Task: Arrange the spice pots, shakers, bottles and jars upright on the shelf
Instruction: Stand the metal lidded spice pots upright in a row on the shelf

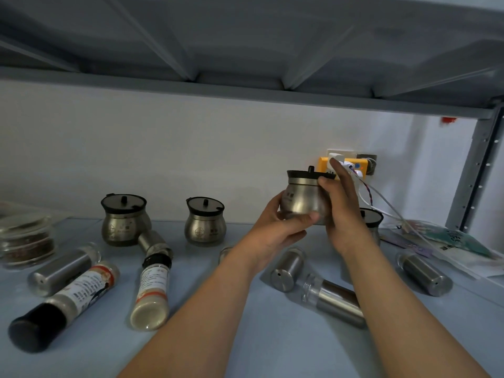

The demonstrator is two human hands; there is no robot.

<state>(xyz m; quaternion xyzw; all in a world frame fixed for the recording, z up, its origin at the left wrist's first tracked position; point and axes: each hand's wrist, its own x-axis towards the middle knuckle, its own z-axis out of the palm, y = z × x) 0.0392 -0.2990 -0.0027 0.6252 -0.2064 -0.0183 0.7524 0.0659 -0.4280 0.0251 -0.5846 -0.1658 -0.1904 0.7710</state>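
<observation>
A steel spice pot (302, 196) with a black lid is held upright in the air above the shelf (245, 336). My left hand (275, 230) grips its base from below and my right hand (342, 214) grips its right side. Two matching pots stand upright at the back, one (124, 221) on the left and one (205, 222) in the middle. A further pot (372, 218) is partly hidden behind my right hand. Several steel shakers (286, 268) and two labelled spice bottles (151, 291) lie on their sides.
A glass jar (26, 241) with dark contents stands at the far left. Plastic packets (458, 241) lie at the right by the shelf post (474, 170). A wall socket with plugs and cables (351, 165) sits behind the held pot. Another shelf runs overhead.
</observation>
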